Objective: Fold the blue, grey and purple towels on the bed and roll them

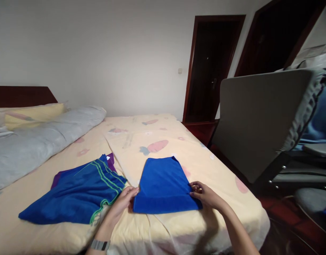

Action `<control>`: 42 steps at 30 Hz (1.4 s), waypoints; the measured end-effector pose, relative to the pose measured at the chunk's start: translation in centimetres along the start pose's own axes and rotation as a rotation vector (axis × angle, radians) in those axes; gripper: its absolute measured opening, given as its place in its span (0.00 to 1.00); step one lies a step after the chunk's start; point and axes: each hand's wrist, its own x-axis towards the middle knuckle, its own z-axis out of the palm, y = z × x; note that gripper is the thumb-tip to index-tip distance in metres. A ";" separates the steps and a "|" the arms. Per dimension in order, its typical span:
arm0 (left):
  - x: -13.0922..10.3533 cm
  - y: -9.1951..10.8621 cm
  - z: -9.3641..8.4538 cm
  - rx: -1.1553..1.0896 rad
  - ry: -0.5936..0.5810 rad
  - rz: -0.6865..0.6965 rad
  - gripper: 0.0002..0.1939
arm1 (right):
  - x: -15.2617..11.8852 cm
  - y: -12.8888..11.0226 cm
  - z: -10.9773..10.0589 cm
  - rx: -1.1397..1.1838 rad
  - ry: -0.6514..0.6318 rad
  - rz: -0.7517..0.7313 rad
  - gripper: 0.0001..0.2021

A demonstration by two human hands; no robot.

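Note:
A folded blue cloth (165, 184) lies flat on the bed, its near end turned over in a band. What kind of garment or cloth it is, I cannot tell. At its left edge, my left hand (125, 198) is closed, pinching the side just above the fold. Opposite it, my right hand (204, 194) grips the right edge between thumb and bent fingers. To the left of my left hand lies a loose pile of blue clothing (78, 191) with green stripes. A purple piece (110, 162) with a white tag shows from under the pile.
The bed (226, 198) has a cream sheet with a carrot print. A grey rolled quilt (51, 131) and a yellow pillow (35, 115) lie at the left by the dark headboard (22, 95). A grey upright panel (261, 117) stands beyond the bed's right edge, near a dark door (214, 71).

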 end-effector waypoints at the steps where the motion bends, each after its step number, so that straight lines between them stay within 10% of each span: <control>1: 0.2 0.4 0.1 -0.116 0.005 0.006 0.19 | -0.1 -0.1 0.0 -0.034 -0.004 -0.006 0.20; 12: 3.5 2.0 1.5 -0.611 -0.225 -0.251 0.19 | 0.0 -0.8 0.0 -0.142 0.010 0.000 0.19; 25: 12.2 6.7 1.7 -0.752 -0.036 -0.105 0.17 | 0.3 -0.3 0.4 -0.198 0.033 -0.028 0.19; 35: 12.2 4.2 2.0 -0.421 0.101 -0.102 0.11 | 0.4 -0.9 -0.1 -0.135 -0.004 -0.017 0.19; 42: 13.8 5.4 3.2 -0.092 -0.012 -0.084 0.21 | 6.2 -2.3 0.3 -0.239 0.299 -0.112 0.12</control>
